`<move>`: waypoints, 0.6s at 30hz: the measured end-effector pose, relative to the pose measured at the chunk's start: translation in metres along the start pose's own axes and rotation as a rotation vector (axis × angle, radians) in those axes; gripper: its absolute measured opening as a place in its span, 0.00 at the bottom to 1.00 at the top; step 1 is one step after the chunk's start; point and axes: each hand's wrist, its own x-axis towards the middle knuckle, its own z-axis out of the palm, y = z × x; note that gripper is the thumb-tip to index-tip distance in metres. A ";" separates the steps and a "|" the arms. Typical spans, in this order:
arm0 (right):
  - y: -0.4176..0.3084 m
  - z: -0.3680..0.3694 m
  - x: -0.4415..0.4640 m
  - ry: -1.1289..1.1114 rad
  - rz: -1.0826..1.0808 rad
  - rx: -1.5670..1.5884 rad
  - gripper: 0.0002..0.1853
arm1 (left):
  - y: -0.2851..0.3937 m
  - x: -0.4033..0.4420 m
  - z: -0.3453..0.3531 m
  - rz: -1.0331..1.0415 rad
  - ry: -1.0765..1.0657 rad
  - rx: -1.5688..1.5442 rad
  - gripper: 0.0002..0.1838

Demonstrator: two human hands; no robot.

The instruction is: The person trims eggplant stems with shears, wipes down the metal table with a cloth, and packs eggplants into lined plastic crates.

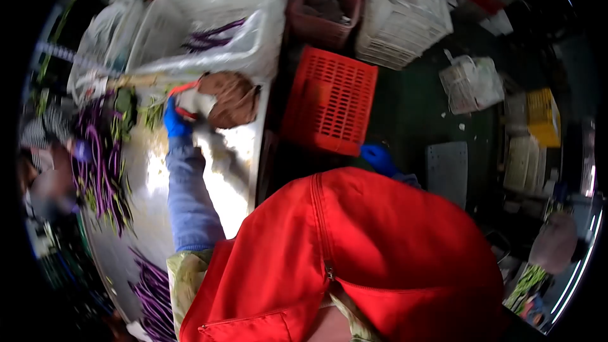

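Here's the left hand (178, 121), blue-gloved, seemingly pinching a curved red strip (183, 88) beside a crumpled brown bundle (232, 98) near the silvery metal counter (149, 180)'s right edge. The right hand (379, 158), also blue-gloved, is by the slotted red plastic crate (329, 98)'s near-right corner, grip unclear. Looks like a gripping step, calling for a steady left hold.

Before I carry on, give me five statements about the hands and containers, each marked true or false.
1. The left hand wears a blue glove. True.
2. The red crate stands on the table. False: it is beside the table.
3. Purple beans lie in the white bin. True.
4. The right hand is inside the white bin. False: it is by the red crate's corner.
5. Both hands are gloved. True.
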 end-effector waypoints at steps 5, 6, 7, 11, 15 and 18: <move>0.191 -0.063 -0.111 0.119 0.220 -0.452 0.18 | -0.006 -0.078 0.116 0.571 0.488 0.576 0.12; 0.199 -0.076 -0.139 0.004 0.392 -0.519 0.18 | -0.003 -0.115 0.163 0.561 0.432 0.786 0.16; 0.199 -0.087 -0.162 -0.084 0.511 -0.578 0.18 | -0.022 -0.123 0.170 0.647 0.467 0.787 0.19; 0.188 -0.096 -0.215 -0.277 0.726 -0.670 0.17 | -0.073 -0.182 0.278 0.848 0.007 1.216 0.22; 0.195 -0.054 -0.207 -0.064 0.677 -0.286 0.15 | -0.124 -0.187 0.308 0.639 -0.540 1.132 0.23; 0.173 -0.036 -0.175 0.209 0.356 -0.274 0.14 | -0.164 -0.180 0.293 0.425 -0.651 1.042 0.23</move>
